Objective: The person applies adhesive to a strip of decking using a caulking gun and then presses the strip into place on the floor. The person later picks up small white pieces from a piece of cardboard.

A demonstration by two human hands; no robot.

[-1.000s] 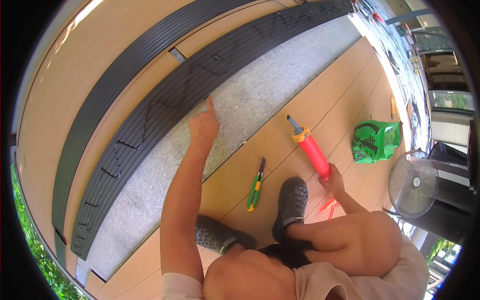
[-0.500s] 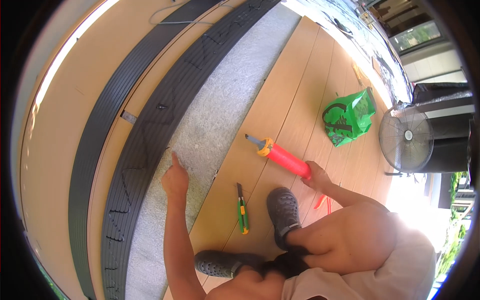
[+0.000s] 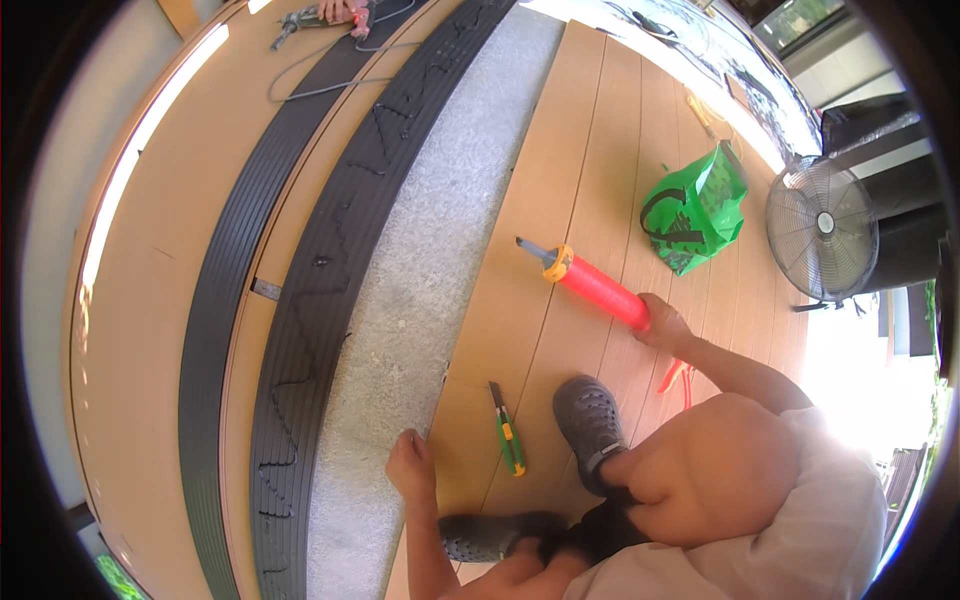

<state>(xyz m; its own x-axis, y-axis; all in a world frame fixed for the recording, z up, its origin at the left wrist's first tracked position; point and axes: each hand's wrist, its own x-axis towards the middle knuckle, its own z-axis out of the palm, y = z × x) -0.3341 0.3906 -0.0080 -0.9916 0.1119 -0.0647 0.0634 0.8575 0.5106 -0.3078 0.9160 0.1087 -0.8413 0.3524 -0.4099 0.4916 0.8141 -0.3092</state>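
Observation:
My right hand [image 3: 660,322] grips the rear of a red sealant gun [image 3: 605,293] with a yellow collar and grey nozzle, held above the wood-look boards [image 3: 520,160]. My left hand [image 3: 410,465] is closed beside the edge where pale bare floor [image 3: 400,300] meets the boards; I cannot make out anything in it. Left of that floor lies a ribbed dark strip [image 3: 320,290] with zigzag black beads along its face. A green-handled utility knife [image 3: 510,440] lies between my hands, near my grey clog [image 3: 590,420]. A red-handled tool [image 3: 675,375] is partly hidden behind my right forearm.
At top left another person's hand [image 3: 338,10] holds a corded power tool [image 3: 300,25] over the pale panels [image 3: 140,330]. A second dark strip [image 3: 240,220] lies among them. A green bag [image 3: 690,220] and a floor fan [image 3: 825,225] are at right.
My left hand has dropped from pointing at the strip's edge to beside the board edge, fingers now curled. The view has turned, and the other person's hand and power tool have appeared.

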